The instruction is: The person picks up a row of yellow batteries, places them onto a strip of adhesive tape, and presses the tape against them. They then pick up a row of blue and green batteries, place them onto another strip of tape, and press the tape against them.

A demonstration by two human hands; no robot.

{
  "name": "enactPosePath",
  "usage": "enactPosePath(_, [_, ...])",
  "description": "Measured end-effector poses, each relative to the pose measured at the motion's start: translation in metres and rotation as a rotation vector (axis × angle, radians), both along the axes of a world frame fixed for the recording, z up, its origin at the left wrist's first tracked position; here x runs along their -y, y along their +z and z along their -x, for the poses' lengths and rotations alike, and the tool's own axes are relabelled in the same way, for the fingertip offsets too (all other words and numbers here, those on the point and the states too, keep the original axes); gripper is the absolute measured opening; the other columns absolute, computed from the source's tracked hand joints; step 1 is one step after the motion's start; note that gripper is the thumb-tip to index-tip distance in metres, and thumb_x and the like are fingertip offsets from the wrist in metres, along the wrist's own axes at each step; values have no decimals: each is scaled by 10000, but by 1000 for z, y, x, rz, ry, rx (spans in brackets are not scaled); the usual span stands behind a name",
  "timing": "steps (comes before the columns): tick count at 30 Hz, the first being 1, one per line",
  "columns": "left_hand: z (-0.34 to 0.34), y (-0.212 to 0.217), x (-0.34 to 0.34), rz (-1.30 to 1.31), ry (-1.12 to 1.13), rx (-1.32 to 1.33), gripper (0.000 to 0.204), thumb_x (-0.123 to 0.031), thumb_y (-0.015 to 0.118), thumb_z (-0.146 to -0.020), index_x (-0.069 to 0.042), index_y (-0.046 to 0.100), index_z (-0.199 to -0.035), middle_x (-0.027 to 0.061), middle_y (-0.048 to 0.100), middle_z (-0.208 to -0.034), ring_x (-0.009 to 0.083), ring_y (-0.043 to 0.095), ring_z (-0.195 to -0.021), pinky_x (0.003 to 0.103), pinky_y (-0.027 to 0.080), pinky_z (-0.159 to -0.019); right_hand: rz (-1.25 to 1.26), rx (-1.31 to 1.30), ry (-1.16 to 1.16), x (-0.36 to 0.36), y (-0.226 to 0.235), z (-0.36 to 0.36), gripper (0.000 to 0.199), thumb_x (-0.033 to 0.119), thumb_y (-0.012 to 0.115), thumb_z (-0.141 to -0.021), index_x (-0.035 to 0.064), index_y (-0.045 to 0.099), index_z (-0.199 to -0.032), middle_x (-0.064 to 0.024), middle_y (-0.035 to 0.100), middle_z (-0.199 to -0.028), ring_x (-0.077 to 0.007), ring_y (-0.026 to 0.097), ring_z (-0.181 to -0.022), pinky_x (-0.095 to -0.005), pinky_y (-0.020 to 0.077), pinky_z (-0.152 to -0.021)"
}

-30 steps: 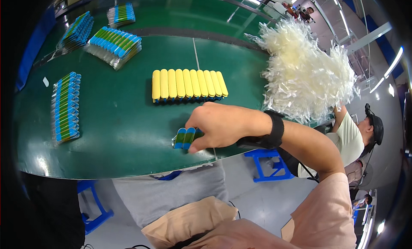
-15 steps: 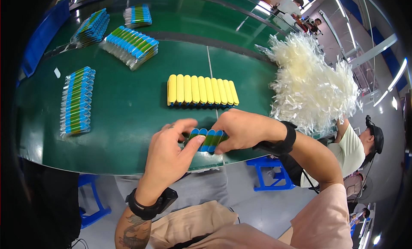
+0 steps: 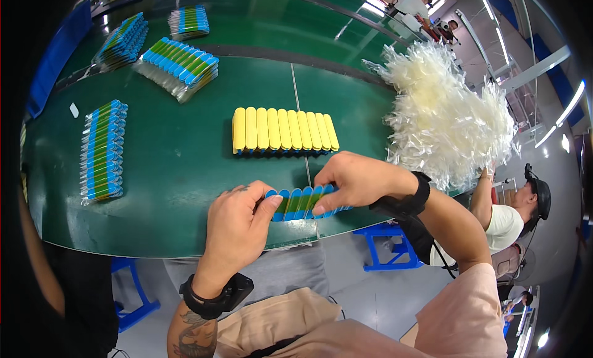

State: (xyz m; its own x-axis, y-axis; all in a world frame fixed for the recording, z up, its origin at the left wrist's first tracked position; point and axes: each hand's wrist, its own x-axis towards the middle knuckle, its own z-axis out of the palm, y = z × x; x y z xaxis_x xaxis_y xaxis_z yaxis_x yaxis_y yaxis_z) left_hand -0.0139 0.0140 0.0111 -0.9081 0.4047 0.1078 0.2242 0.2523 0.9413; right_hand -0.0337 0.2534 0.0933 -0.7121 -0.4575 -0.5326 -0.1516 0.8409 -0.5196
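A row of small round-ended nail files point(image 3: 298, 205), blue with a green band across the middle, is held level over the near edge of the green table. My left hand point(image 3: 238, 225) pinches its left end between thumb and fingers. Toward the right end, my right hand point(image 3: 361, 185) grips the row with the thumb on top, hiding part of it. Just beyond my hands, a block of yellow round-ended nail files point(image 3: 285, 130) lies side by side on the table, with blue showing along its lower edge.
Banded blue-green bundles lie left: one row point(image 3: 104, 151), a clear-wrapped stack point(image 3: 179, 67) and two farther stacks point(image 3: 123, 40). A heap of clear plastic sleeves point(image 3: 448, 114) stands right, beside a seated person point(image 3: 506, 225). Blue stools point(image 3: 386, 247) are below the table. Another person's arm point(image 3: 40, 253) shows at left.
The row between my hands now shows longer and more fanned out. My left hand's fingers have closed on its left end, and my right thumb has come over the top. The view has shifted slightly.
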Motion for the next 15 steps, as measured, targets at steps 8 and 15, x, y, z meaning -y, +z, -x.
enactPosePath(8, [0, 4, -1, 31, -11, -20, 201, -218, 615, -966, -49, 658, -866, 133, 626, -684, 363, 590, -643, 452, 429, -629, -1, 29, -137, -13, -8, -2, 471, 429, 780, -869, -28, 701, -787, -120, 580, -582, -228, 515, -519, -400, 411, -517])
enactPosePath(15, [1, 2, -5, 58, 13, -56, 191, -211, 609, -968, -49, 646, -874, 129, 621, -656, 350, 598, -612, 442, 420, -569, 57, -71, -82, -24, -12, -12, 554, 490, 768, -864, -35, 675, -715, -149, 517, -543, -251, 507, -514, -396, 423, -513])
